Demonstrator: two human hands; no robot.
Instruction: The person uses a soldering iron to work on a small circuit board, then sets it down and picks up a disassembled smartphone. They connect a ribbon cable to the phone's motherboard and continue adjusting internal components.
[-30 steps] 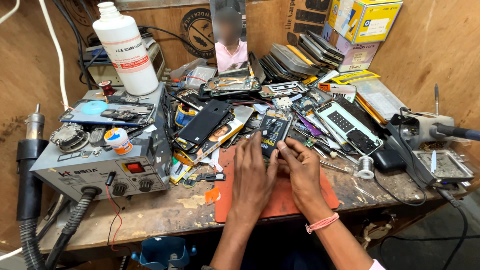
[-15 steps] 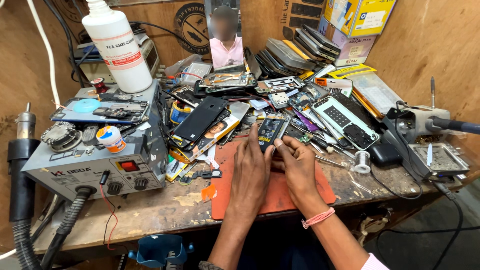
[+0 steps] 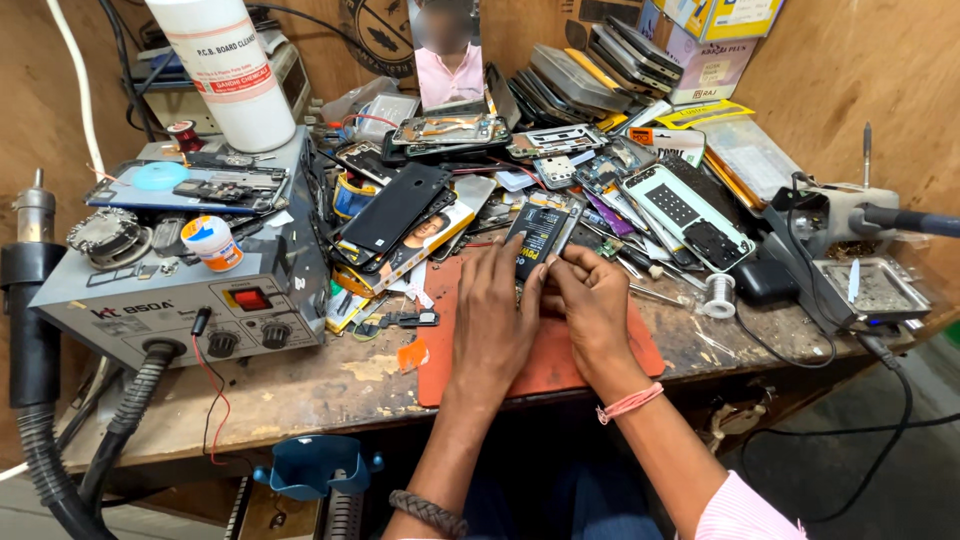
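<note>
Opened phone (image 3: 540,238), a dark flat rectangle with its back removed and a black battery bearing yellow lettering exposed, is held at the far edge of an orange-red rubber work mat (image 3: 560,360), slightly above the centre of the head view. Its near end is pinched from both sides: the left hand (image 3: 492,325) is laid palm-down on the mat with its fingers closed against the phone's left edge, and the right hand (image 3: 598,312) is curled so that thumb and fingertips grip the lower right corner. A braided dark band is worn on the left wrist and a pink thread band (image 3: 628,403) on the right. At 9 o'clock from the phone stands a grey metal rework station (image 3: 180,300), box-shaped, with a red switch and two black knobs; a ribbed black hose (image 3: 45,440) hangs at its left. At 10 o'clock a white plastic bottle (image 3: 235,70) stands on that station. At 12 to 2 o'clock glossy phone shells, bare circuit boards and screens (image 3: 690,215) are heaped. At 3 o'clock a small spool of solder wire (image 3: 718,295) rests on the scarred wooden bench (image 3: 330,385), and further right a metal tray (image 3: 872,290) is seen.
</note>
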